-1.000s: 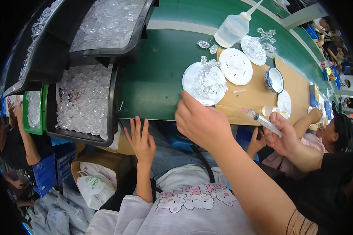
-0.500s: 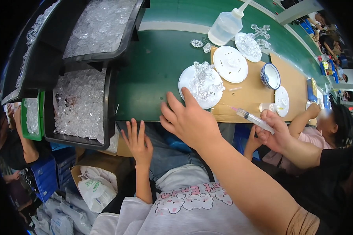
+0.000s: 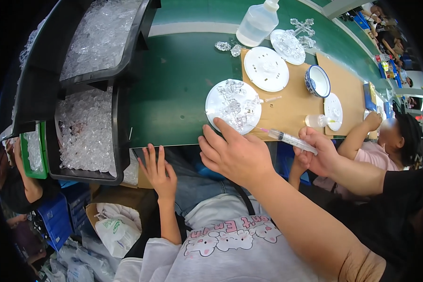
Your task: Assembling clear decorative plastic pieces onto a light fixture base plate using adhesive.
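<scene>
My left hand (image 3: 158, 170) is open, fingers spread, at the table's front edge, holding nothing. What looks like my right hand (image 3: 297, 169) is mostly hidden behind a co-worker's hand, so its fingers cannot be read. The co-worker, in black sleeves, reaches across from the right. Their one hand (image 3: 237, 152) has its fingertips at the near rim of a white round disc (image 3: 212, 108), on which clear crystal-like pieces (image 3: 233, 101) lie. Their other hand (image 3: 319, 152) grips a syringe (image 3: 291, 140), its thin needle pointing at the pieces near the disc's rim.
Black bins (image 3: 121, 155) of clear pieces stand at left. Beyond the disc are a squeeze bottle (image 3: 257, 26), another white disc (image 3: 266, 80) and a blue-rimmed bowl (image 3: 310, 84). Cardboard (image 3: 286, 110) covers part of the green table (image 3: 164, 113). A small bottle (image 3: 315, 121) lies at right.
The view has shifted slightly. The co-worker's syringe has moved left toward the disc, its needle now at the clear pieces. Those pieces look flatter than before. My left hand stays spread.
</scene>
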